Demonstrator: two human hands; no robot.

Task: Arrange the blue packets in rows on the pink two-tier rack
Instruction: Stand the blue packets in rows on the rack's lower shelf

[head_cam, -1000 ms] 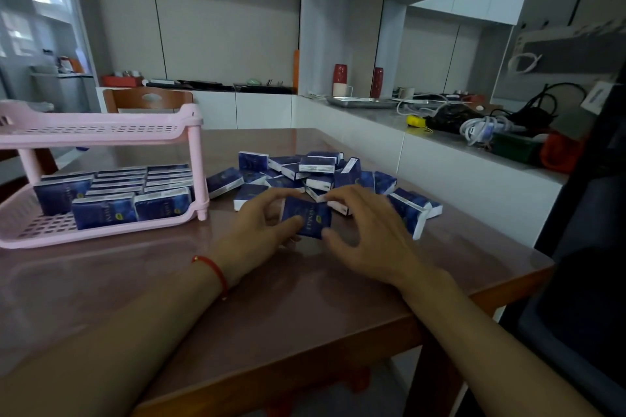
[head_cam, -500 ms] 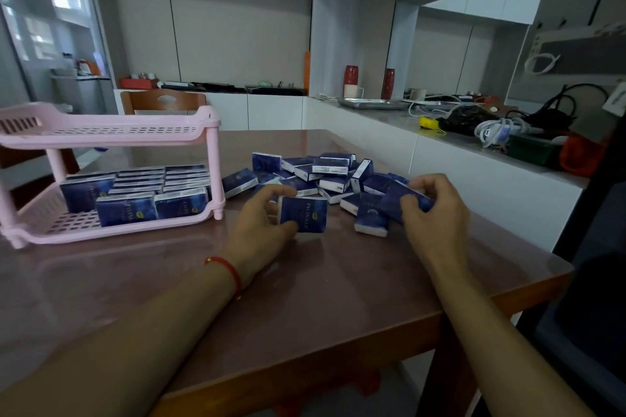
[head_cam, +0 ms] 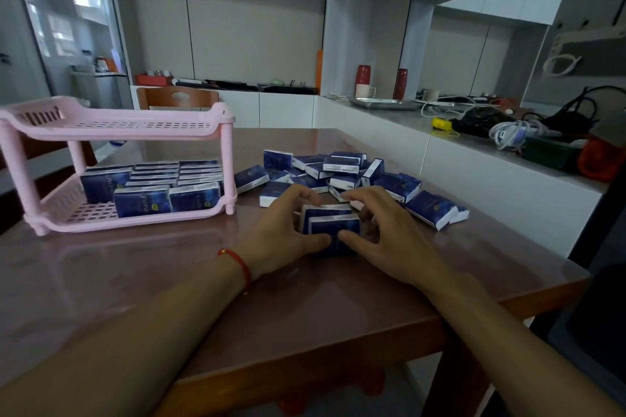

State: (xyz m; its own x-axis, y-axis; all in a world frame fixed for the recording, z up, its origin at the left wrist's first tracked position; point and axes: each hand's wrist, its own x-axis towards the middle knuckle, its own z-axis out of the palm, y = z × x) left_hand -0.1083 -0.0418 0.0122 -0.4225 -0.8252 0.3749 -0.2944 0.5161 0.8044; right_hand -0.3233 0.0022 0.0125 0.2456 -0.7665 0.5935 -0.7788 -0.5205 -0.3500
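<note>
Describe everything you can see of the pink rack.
The pink two-tier rack looks like plastic, with slotted trays joined by round posts. It stands upright on the table's left side. Its top tier looks bare; the bottom tier holds blue packets in rows standing on edge. Neither hand touches it.

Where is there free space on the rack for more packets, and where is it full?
Free: the rack's whole top tier, and the lower tier's left end beside the packet rows. Crowded: the lower tier's right part, and the table by the loose pile.
</note>
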